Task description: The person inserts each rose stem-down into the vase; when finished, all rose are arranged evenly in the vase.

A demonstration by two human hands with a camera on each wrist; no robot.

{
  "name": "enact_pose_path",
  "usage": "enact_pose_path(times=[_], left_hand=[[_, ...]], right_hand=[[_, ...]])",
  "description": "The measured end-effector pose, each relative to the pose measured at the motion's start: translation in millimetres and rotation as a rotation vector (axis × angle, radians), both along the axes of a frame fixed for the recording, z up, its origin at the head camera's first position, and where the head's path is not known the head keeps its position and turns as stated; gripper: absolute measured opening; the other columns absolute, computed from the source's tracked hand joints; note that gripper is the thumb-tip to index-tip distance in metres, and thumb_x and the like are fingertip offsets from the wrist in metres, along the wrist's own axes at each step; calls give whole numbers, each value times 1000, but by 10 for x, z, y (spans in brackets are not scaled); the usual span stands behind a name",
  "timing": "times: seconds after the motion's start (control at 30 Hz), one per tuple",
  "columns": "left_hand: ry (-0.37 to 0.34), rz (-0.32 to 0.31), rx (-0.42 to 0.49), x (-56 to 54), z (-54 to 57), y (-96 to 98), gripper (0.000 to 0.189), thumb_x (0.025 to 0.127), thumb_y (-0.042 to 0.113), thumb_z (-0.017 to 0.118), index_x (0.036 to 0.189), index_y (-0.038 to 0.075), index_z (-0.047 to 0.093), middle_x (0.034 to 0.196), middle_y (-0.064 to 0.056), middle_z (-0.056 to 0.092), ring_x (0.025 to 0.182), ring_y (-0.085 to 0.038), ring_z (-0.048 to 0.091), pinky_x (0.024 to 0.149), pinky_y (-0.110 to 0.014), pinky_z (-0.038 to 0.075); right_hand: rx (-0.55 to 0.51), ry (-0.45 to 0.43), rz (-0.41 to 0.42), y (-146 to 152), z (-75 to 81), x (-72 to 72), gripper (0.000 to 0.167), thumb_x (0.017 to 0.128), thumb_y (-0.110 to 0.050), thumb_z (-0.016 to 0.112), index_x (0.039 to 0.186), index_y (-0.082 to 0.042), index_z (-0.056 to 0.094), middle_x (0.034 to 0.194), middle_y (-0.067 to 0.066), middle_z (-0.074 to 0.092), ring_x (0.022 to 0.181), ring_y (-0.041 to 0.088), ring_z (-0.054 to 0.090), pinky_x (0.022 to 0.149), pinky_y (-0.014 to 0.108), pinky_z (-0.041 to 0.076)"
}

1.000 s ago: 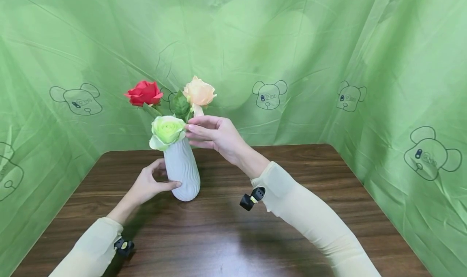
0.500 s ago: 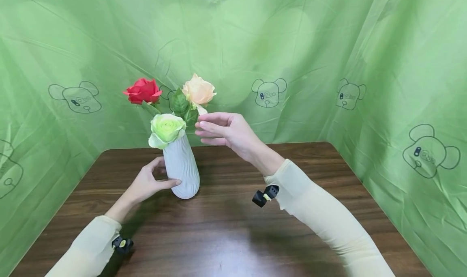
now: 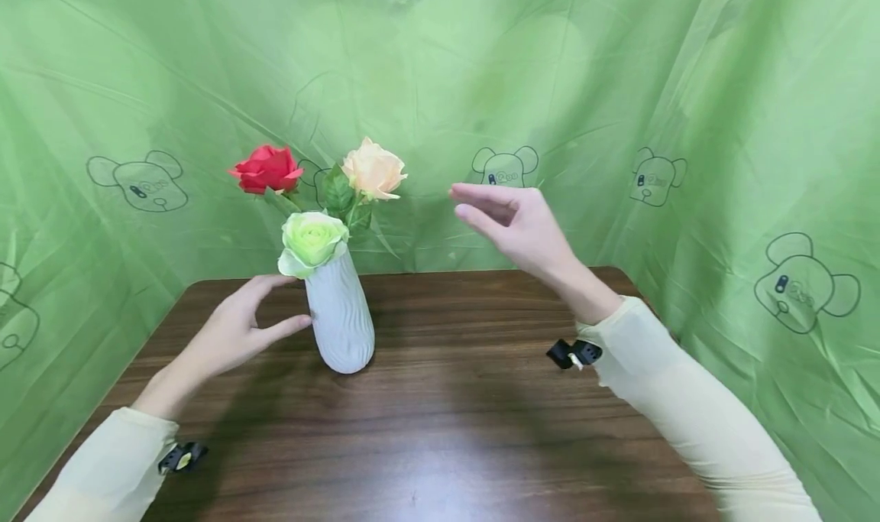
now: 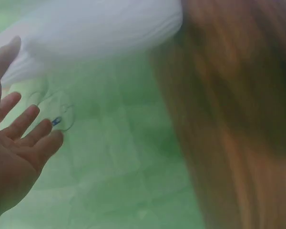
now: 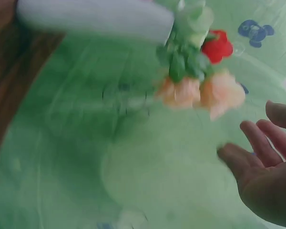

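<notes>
A white vase [image 3: 340, 319] with wavy ridges stands upright on the table, left of centre. In it are a red rose [image 3: 266, 169], a peach rose [image 3: 374, 170] and a pale green rose [image 3: 314, 241], with green leaves [image 3: 338, 193] among them. My left hand [image 3: 223, 335] is at the vase's left side, fingers spread and thumb tip right by its wall. Its palm and loosely bent fingers show in the left wrist view. Away to the right of the flowers, my right hand [image 3: 525, 228] hangs in the air with nothing in it, its fingers relaxed.
The dark wood table [image 3: 440, 415] runs back to a green curtain [image 3: 440, 79] printed with bear heads, which also hangs along both sides. Each sleeve carries a small black wrist camera, the left camera [image 3: 182, 458] and the right camera [image 3: 574, 354].
My right hand has drawn away from the flowers, to the right and slightly up. The left hand has loosened from around the vase and moved left. Vase and roses stay in place.
</notes>
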State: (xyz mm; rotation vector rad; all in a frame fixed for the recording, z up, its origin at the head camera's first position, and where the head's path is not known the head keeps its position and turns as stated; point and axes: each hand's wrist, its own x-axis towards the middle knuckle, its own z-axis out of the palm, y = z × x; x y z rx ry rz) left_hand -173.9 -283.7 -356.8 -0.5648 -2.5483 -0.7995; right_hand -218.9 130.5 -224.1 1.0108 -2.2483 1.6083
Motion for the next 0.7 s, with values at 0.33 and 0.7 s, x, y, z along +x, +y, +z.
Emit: enact_pose_path(times=[0.33, 0.7], left_hand=[[160, 145, -218, 132, 326, -197, 49, 98, 35, 69, 141, 14, 61, 150, -15, 51, 148, -32, 32, 106, -65, 35], [-6, 217, -369, 82, 256, -403, 66, 108, 42, 43, 162, 12, 20, 164, -27, 15, 152, -42, -7, 120, -59, -2]], right_hand=[[283, 583, -285, 622, -48, -51, 36, 98, -9, 68, 133, -4, 64, 137, 13, 60, 141, 31, 41, 119, 45, 22], [790, 404, -517, 1138, -323, -97, 58, 112, -37, 32, 161, -8, 21, 165, 15, 14, 150, 34, -16, 112, 61, -19]])
